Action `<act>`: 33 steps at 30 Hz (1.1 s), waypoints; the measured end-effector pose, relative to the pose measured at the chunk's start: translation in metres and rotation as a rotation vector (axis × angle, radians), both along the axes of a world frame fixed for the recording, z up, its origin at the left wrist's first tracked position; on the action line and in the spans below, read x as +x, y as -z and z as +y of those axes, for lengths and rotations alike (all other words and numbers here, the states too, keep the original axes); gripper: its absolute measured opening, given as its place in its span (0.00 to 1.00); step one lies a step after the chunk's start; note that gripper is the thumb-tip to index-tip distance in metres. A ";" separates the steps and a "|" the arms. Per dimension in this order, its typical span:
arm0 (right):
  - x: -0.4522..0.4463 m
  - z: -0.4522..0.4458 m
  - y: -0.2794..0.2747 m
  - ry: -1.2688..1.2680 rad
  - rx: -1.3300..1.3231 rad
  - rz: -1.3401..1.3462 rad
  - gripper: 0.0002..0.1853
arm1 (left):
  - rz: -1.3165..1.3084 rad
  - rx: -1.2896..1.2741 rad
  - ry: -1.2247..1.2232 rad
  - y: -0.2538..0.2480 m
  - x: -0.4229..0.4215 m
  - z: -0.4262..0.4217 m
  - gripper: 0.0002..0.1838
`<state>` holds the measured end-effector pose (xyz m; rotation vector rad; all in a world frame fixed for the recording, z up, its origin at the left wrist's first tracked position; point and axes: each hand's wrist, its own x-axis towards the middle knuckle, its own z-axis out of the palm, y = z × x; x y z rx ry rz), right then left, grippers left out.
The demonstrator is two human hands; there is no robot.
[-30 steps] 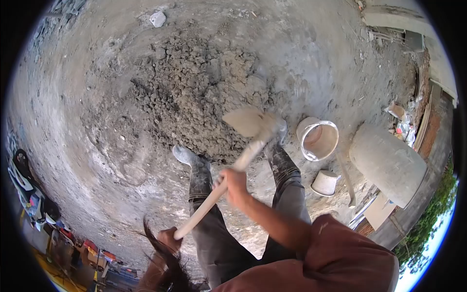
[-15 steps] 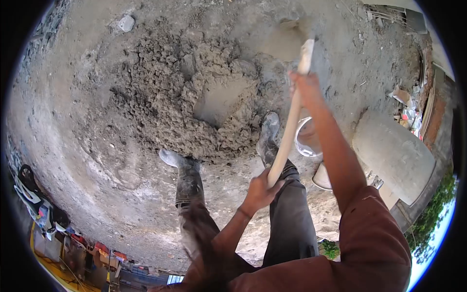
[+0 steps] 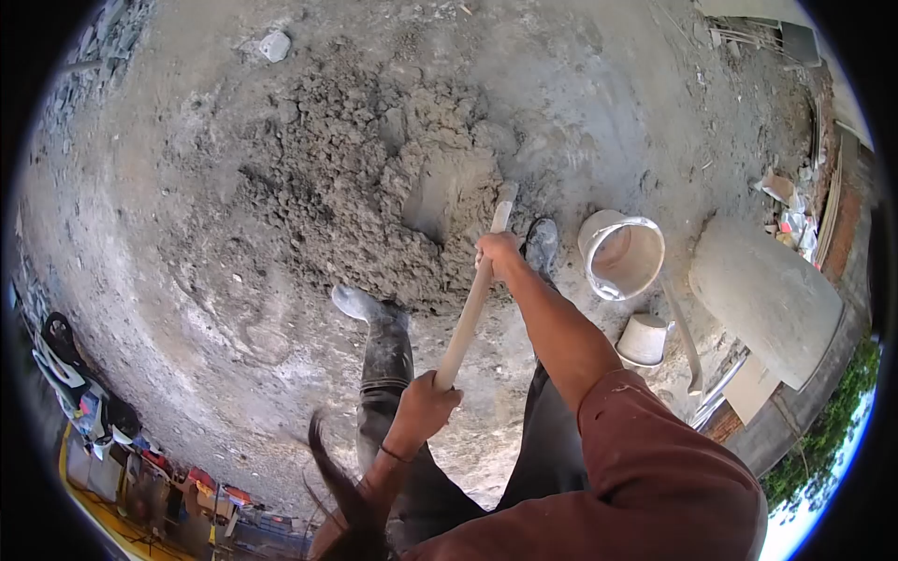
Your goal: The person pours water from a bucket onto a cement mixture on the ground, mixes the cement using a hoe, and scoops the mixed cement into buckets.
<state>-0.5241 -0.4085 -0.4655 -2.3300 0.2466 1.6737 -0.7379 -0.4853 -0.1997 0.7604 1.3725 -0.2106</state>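
Observation:
Both hands grip the long wooden handle (image 3: 470, 313) of a shovel. My left hand (image 3: 423, 408) is closed round its lower end, near my knees. Farther up, my right hand (image 3: 498, 254) wraps round the handle near the blade end. The blade is hard to make out against the wet mix. A heap of grey, lumpy mortar (image 3: 346, 187) lies on the ground beyond my boots, with a smooth hollow (image 3: 432, 201) scooped in its right part. The handle's far end meets the heap's right edge.
Right of my boots stand a large white-rimmed bucket (image 3: 625, 257) and a smaller upturned bucket (image 3: 644, 338). Beside them lie a curved stick (image 3: 683, 338) and a big grey tub (image 3: 767, 297). A pale stone (image 3: 275, 46) lies beyond the heap. A motorcycle (image 3: 79, 388) stands far left.
The shovel and both hands have swung back left from the wet patch at the right to the heap's right edge. Since the earliest frame, a smooth hollow has appeared in the heap.

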 end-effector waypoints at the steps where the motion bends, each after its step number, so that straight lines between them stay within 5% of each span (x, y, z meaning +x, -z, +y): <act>1: 0.004 0.000 -0.010 -0.006 -0.004 0.009 0.08 | -0.001 -0.086 -0.035 -0.012 -0.001 -0.002 0.18; 4: 0.047 0.010 -0.028 -0.073 -0.045 0.269 0.06 | -0.013 0.041 -0.042 -0.056 0.064 0.016 0.23; 6: 0.068 0.002 -0.032 0.129 -0.177 0.369 0.06 | -0.076 0.009 -0.059 -0.097 0.073 0.040 0.25; 11: 0.031 0.001 -0.219 0.336 0.029 0.135 0.06 | -0.263 -0.134 0.137 -0.201 -0.014 0.033 0.25; 13: -0.021 -0.015 -0.273 0.421 0.164 0.020 0.06 | -0.134 -0.205 0.568 -0.190 -0.093 -0.037 0.24; 15: -0.068 -0.044 -0.289 0.534 0.323 0.033 0.08 | 0.330 0.060 0.826 -0.158 -0.131 -0.061 0.18; 18: -0.115 -0.075 -0.276 0.570 0.412 0.154 0.09 | 0.509 0.532 0.596 -0.029 -0.215 -0.119 0.03; 22: -0.152 -0.099 -0.297 0.386 0.461 0.301 0.10 | 0.445 0.566 0.453 0.079 -0.242 -0.149 0.03; 27: -0.170 -0.099 -0.346 -0.016 0.493 0.292 0.09 | 0.280 0.590 0.203 0.046 -0.252 -0.159 0.08; 30: -0.176 -0.083 -0.304 0.448 0.384 0.484 0.11 | 0.302 0.425 0.355 0.003 -0.270 -0.171 0.10; 33: -0.146 0.001 -0.194 0.451 0.159 0.385 0.09 | 0.288 0.316 0.325 -0.020 -0.221 -0.118 0.14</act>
